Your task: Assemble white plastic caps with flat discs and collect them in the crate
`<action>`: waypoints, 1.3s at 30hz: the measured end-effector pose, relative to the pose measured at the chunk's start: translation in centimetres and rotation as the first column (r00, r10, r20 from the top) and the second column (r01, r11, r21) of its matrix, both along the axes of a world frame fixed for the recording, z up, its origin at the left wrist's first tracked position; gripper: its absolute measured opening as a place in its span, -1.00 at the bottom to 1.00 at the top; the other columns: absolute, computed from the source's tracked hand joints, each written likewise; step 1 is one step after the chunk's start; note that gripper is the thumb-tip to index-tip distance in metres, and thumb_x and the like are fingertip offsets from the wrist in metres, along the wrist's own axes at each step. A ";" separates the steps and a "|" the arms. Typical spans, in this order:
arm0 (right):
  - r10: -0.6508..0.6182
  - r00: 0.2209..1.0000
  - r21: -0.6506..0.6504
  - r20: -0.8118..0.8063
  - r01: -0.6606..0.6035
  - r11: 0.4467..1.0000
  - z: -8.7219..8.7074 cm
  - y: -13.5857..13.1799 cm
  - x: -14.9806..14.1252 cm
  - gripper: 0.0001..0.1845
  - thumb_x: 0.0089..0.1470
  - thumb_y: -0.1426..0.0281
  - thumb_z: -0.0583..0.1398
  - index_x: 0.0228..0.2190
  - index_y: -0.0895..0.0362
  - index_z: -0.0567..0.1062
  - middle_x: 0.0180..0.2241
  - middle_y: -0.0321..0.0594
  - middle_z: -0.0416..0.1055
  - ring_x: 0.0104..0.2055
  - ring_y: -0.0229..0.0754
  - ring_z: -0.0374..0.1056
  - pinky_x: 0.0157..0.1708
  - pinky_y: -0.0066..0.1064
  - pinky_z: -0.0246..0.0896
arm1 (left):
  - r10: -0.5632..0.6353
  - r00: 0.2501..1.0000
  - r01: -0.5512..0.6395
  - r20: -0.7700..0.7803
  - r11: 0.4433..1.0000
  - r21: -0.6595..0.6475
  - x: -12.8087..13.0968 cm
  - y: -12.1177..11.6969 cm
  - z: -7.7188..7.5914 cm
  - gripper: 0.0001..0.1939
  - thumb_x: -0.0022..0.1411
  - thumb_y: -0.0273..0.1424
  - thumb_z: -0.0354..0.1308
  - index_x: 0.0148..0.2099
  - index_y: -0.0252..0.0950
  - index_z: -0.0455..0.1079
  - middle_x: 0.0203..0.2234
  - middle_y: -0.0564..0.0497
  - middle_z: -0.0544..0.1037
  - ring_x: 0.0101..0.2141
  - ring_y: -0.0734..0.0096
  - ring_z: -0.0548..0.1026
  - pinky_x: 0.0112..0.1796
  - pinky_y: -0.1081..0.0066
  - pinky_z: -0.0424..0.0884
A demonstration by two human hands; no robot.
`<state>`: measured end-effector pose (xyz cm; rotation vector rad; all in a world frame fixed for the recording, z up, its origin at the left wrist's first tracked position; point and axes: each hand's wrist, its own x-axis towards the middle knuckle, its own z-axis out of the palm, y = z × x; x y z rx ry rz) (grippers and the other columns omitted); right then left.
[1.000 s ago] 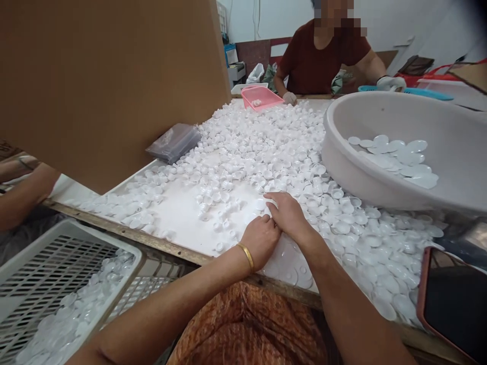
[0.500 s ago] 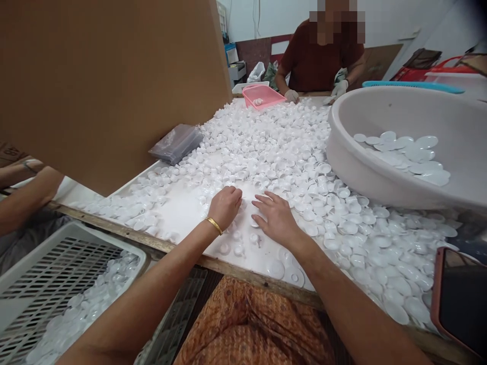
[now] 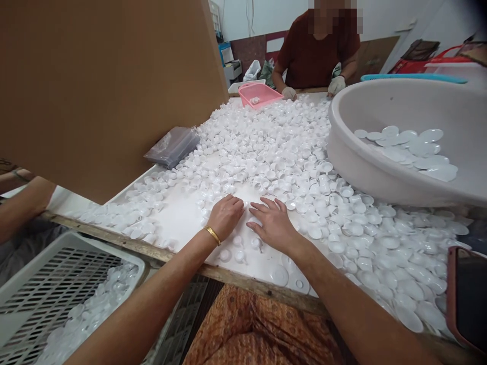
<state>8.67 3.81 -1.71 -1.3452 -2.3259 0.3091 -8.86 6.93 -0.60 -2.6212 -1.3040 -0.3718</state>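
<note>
My left hand (image 3: 227,217), with a gold bangle on its wrist, is over the white tabletop (image 3: 177,213), its fingers curled together. Whatever is between those fingertips is hidden. Close beside it, my right hand (image 3: 274,223) has its fingers spread, palm down, just above the table. A white piece partly shows under its fingers. Between my forearms lie a few small white cup-like plastic pieces (image 3: 239,255) and a flat round white disc (image 3: 279,275). Beyond both hands spreads a large heap of similar glossy white pieces (image 3: 262,147).
A tall cardboard sheet (image 3: 114,91) stands at left, near a clear plastic packet (image 3: 173,146). The big grey tub (image 3: 357,157) at right holds white discs. A phone (image 3: 470,299), pink basket (image 3: 258,96) and white crate (image 3: 49,253) surround me. A gloved co-worker (image 3: 317,48) sits opposite.
The view has shifted slightly. My two hands stay close together, with the left fingers still curled and the right ones spread. The co-worker's gloved hand near the tub has shifted a little.
</note>
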 end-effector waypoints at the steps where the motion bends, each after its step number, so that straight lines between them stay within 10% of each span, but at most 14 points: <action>1: -0.009 1.000 0.001 -0.008 0.009 1.000 0.0 0.0 0.0 -0.60 0.13 0.20 0.05 -0.04 0.10 0.38 0.05 -0.21 0.30 0.17 0.01 -0.01 0.12 0.02 -0.29 | -0.020 1.000 0.020 0.012 1.000 -0.009 -0.2 0.0 0.0 -0.85 0.22 -0.47 -0.01 -0.38 -0.33 0.34 -0.45 -0.04 0.48 -0.32 0.34 0.39 -0.30 0.37 0.35; 10: 0.014 1.000 0.079 0.011 -0.015 0.997 -0.2 0.4 -1.6 -0.52 0.16 0.22 0.01 0.07 0.14 0.25 0.11 -0.16 0.20 0.20 -0.02 -0.06 0.14 0.00 -0.31 | -0.178 0.984 0.180 0.029 0.981 -0.075 -1.3 0.5 1.0 -0.79 0.20 -0.51 -0.01 -0.43 -0.33 0.40 -0.36 -0.04 0.53 -0.34 0.39 0.41 -0.33 0.41 0.38; 26: 0.013 1.000 0.062 -0.009 -0.012 0.998 1.2 0.6 -1.8 -0.65 0.18 0.29 -0.03 -0.10 0.13 0.41 -0.04 -0.16 0.38 0.14 -0.04 0.07 0.16 0.07 -0.46 | -0.043 0.999 0.047 0.033 0.990 -0.135 0.1 -1.0 0.9 -0.75 0.09 -0.58 0.00 -0.21 -0.32 0.45 -0.19 -0.08 0.52 -0.21 0.28 0.44 -0.20 0.29 0.41; 34: -0.242 0.922 0.021 -0.301 0.260 0.965 2.0 1.8 3.2 -0.66 0.20 0.31 -0.05 -0.13 0.10 0.44 -0.07 -0.24 0.41 0.06 -0.13 0.18 0.05 -0.21 0.00 | -0.032 0.974 0.064 0.223 0.989 -0.137 3.7 -4.1 3.0 -0.81 0.18 -0.43 0.02 -0.22 -0.28 0.46 -0.23 -0.05 0.52 -0.23 0.33 0.43 -0.20 0.31 0.38; 39: -0.286 0.909 0.036 -0.304 0.311 0.950 2.8 2.0 3.7 -0.69 0.18 0.35 -0.03 -0.20 0.11 0.47 -0.18 -0.22 0.46 -0.08 -0.15 0.29 -0.05 -0.31 0.11 | -0.157 0.988 0.149 0.009 0.917 -0.370 8.0 -7.9 2.9 -0.80 0.10 -0.30 0.15 -0.27 -0.32 0.43 -0.39 -0.09 0.47 -0.28 0.23 0.38 -0.27 0.28 0.36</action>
